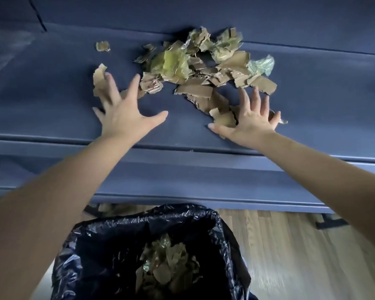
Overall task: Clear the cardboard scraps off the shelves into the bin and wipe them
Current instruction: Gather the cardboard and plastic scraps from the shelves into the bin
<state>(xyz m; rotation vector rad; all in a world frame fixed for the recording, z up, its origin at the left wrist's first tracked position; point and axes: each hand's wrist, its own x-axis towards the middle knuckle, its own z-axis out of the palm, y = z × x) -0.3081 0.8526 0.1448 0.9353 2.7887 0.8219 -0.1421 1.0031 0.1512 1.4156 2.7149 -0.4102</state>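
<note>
A heap of torn cardboard scraps (195, 68), mixed with crumpled clear tape and plastic, lies on the dark blue shelf (52, 89). My left hand (121, 111) reaches over the shelf with fingers spread, its fingertips at a scrap on the heap's left side. My right hand (249, 120) lies spread flat on scraps at the heap's near right edge. Neither hand grips anything. One small scrap (102, 46) lies apart at the back left. Below the shelf's front edge stands a bin (126, 239) lined with a black bag, with scraps inside it.
A wooden floor (301, 252) shows to the right of the bin. A black shelf foot (331, 223) stands on the floor at the right. Some cardboard lies on the floor behind the bin under the shelf.
</note>
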